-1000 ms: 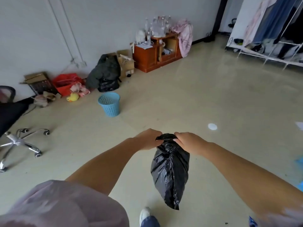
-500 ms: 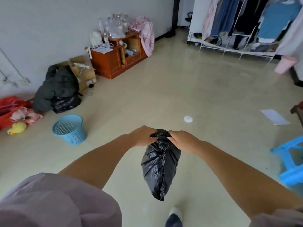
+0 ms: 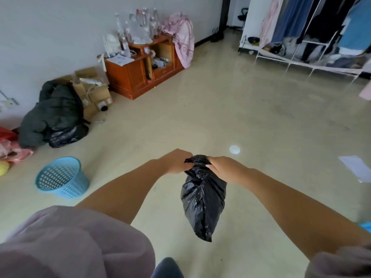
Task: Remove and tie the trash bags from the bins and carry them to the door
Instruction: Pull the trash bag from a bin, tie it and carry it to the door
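Note:
A small black trash bag [image 3: 203, 199] hangs in the air in front of me, its top bunched together. My left hand [image 3: 176, 161] grips the bunched top from the left. My right hand [image 3: 222, 169] grips it from the right, fingers curled into the plastic. A light blue mesh bin [image 3: 62, 178] stands on the floor at the lower left, with no bag in it. A dark doorway [image 3: 224, 15] shows at the far end of the room.
A wooden cabinet [image 3: 138, 73] with bottles stands against the wall. Cardboard boxes [image 3: 94, 91], a dark coat [image 3: 52, 111] and another black bag [image 3: 66, 135] lie beside it. A clothes rack [image 3: 313, 33] fills the far right. Paper [image 3: 357, 167] lies on the floor.
My view has swung to the right and back a little; the blue bin has shifted toward the left edge. Both hands keep their grip on the bag's top.

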`<state>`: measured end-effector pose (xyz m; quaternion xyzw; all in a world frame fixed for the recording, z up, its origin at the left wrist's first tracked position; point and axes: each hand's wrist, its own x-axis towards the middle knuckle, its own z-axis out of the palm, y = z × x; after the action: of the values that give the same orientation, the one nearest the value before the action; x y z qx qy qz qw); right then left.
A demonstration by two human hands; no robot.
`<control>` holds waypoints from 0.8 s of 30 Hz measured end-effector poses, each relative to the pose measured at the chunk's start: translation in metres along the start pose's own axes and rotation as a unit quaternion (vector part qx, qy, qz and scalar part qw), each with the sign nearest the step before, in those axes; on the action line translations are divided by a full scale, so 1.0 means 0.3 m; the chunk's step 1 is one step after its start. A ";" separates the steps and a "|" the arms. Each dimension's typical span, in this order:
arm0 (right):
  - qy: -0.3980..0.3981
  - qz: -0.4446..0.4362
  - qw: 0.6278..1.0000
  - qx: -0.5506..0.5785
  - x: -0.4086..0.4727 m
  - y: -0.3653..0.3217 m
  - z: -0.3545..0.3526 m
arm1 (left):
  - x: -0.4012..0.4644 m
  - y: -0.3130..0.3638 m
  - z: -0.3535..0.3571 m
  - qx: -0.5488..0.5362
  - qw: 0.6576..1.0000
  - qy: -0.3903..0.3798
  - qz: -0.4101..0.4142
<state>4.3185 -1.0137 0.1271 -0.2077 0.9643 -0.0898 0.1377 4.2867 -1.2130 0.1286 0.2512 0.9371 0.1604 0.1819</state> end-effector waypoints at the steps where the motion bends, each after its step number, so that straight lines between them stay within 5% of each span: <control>1: -0.001 -0.002 1.000 0.000 0.061 0.035 -0.017 | 0.063 -0.027 -0.024 -0.003 1.000 0.002 -0.003; 24: 0.026 0.081 0.995 0.047 1.301 0.889 -0.426 | 1.618 -0.495 -0.580 0.011 0.993 -0.074 0.094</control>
<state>3.8379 -0.9256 0.0977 -0.1201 0.9758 -0.1289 0.1294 3.7600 -1.1146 0.0978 0.3518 0.8950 0.1472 0.2316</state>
